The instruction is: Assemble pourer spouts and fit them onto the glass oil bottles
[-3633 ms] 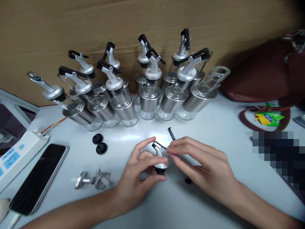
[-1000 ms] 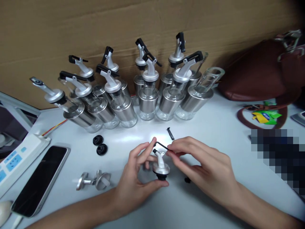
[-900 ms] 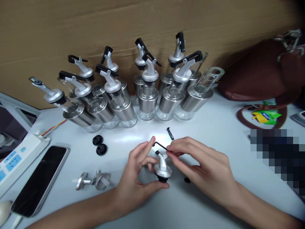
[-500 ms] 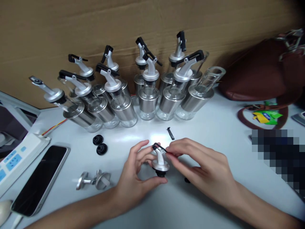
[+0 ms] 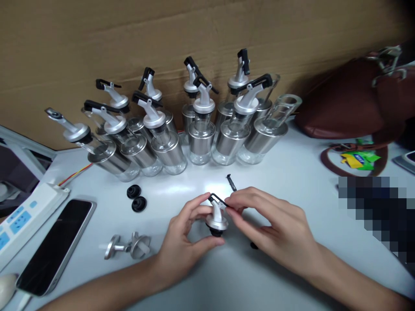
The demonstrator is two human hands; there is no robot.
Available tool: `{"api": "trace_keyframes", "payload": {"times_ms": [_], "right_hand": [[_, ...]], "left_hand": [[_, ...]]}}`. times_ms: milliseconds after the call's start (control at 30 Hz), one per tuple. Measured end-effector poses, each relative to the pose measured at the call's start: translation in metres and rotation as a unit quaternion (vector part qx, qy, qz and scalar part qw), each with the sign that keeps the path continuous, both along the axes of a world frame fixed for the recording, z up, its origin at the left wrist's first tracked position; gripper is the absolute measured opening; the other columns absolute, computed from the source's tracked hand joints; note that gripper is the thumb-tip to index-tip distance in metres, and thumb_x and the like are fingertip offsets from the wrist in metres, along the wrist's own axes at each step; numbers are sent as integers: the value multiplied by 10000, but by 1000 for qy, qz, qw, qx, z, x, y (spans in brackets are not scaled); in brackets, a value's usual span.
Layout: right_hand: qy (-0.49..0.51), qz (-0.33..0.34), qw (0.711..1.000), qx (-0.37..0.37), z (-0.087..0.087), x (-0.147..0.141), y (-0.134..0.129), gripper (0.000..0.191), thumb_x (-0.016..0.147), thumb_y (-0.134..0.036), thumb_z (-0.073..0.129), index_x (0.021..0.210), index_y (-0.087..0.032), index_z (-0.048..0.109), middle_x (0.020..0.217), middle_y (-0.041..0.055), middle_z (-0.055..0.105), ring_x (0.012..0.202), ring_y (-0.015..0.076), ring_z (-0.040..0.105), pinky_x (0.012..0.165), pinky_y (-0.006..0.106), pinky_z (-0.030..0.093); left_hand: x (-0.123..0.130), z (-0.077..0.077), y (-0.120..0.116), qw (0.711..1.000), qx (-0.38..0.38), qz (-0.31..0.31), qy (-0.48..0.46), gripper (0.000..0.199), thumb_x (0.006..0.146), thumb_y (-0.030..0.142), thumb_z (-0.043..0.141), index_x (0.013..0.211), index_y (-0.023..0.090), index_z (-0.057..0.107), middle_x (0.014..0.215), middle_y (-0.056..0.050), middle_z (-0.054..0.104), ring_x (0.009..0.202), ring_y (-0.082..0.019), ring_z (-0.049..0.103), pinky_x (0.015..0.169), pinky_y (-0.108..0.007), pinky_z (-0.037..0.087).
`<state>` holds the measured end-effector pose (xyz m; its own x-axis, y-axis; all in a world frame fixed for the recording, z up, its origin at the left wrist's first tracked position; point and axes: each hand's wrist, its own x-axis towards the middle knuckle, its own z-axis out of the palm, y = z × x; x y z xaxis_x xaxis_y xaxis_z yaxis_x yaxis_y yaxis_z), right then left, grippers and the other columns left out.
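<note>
My left hand (image 5: 181, 242) grips a silver pourer spout (image 5: 216, 220), fingers behind it and thumb near its black stopper base. My right hand (image 5: 275, 220) pinches the free end of the black lever (image 5: 219, 200) on top of this spout. Behind my right fingers lies a loose black lever (image 5: 231, 182) on the table. A small black piece (image 5: 254, 245) shows partly under my right hand. Two black rubber stoppers (image 5: 139, 204) sit to the left, and two silver spout bodies without levers (image 5: 139, 246) lie closer to my left forearm.
Glass and steel bottles (image 5: 170, 153), several topped with pourers, stand in rows before a cardboard wall (image 5: 129, 39). At the left are a phone (image 5: 55, 246) and a power strip (image 5: 32, 216). A brown bag (image 5: 343, 99) and a green-yellow packet (image 5: 359, 160) lie right.
My left index finger has moved in against the top of the spout, by the lever's hinge end. Both hands keep their hold. The whole view has shifted slightly.
</note>
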<state>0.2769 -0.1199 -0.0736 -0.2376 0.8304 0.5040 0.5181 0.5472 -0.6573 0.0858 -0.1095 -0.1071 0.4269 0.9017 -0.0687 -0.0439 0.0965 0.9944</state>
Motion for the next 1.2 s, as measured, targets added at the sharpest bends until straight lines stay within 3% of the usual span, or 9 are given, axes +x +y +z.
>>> {"api": "trace_keyframes", "payload": {"times_ms": [133, 267, 500, 567, 633, 800, 900, 1033, 1200], "right_hand": [[6, -9, 1000, -13, 1, -2, -1, 189, 858, -98, 584, 1026, -181, 563, 844, 30, 648, 724, 133, 629, 653, 226, 509], [14, -6, 997, -79, -1, -3, -1, 252, 854, -191, 638, 1098, -150, 590, 860, 38, 682, 738, 132, 658, 688, 212, 522], [145, -21, 963, -228, 1, -3, 3, 62, 834, -199, 635, 799, -179, 682, 733, 16, 697, 651, 133, 631, 610, 224, 488], [236, 15, 919, -315, 4, -2, 6, 162, 846, -264, 634, 717, -171, 668, 662, 16, 680, 611, 124, 616, 599, 223, 491], [333, 65, 846, -412, 6, 1, 10, 189, 829, -308, 671, 716, -157, 659, 617, 11, 663, 555, 104, 596, 550, 205, 485], [440, 167, 653, -594, 3, 7, 15, 317, 779, -353, 745, 994, -140, 652, 525, -21, 630, 393, 71, 550, 384, 135, 420], [448, 232, 561, -657, -1, 10, 14, 450, 830, -417, 680, 1147, -104, 622, 498, -1, 635, 322, 80, 538, 328, 129, 423], [467, 272, 512, -667, -2, 13, 15, 382, 864, -387, 656, 1116, -102, 633, 591, 62, 696, 427, 131, 653, 375, 146, 501], [492, 276, 501, -657, -2, 11, 16, 283, 845, -347, 690, 958, -91, 652, 669, 103, 727, 547, 178, 712, 437, 176, 546]], "left_hand": [[1, 0, 0, 1000, -15, 9, -26, 630, 678, 184, 820, 1238, 260, 543, 975, -5, 723, 895, -136, 654, 894, -249, 493], [1, 0, 0, 998, -36, 19, -40, 609, 665, 157, 826, 1200, 274, 558, 926, 28, 725, 883, -117, 653, 891, -218, 478], [0, 1, -2, 999, -1, -8, -49, 611, 685, 126, 814, 1200, 345, 569, 947, 60, 737, 865, -94, 653, 875, -188, 459], [0, 0, -2, 998, 21, -22, -55, 626, 704, 128, 801, 1215, 394, 557, 970, 74, 733, 891, -90, 654, 880, -179, 450], [-1, -2, -2, 997, 36, -41, -58, 650, 733, 137, 780, 1243, 447, 524, 1009, 79, 720, 939, -93, 646, 891, -177, 443], [-3, -7, 0, 994, 97, -39, -23, 657, 706, 221, 804, 1248, 466, 526, 1154, 43, 590, 997, -118, 568, 897, -193, 438], [-4, -7, 1, 992, 113, -47, -7, 664, 701, 259, 807, 1264, 459, 519, 1139, 29, 545, 1029, -139, 524, 905, -206, 427], [-6, -3, -1, 996, 47, -80, 1, 667, 732, 268, 784, 1290, 479, 487, 1159, 41, 591, 1031, -154, 533, 903, -227, 416], [-7, -1, -2, 992, -13, -126, -6, 642, 788, 261, 734, 1349, 392, 450, 963, 28, 670, 852, -136, 580, 822, -238, 441]]}}
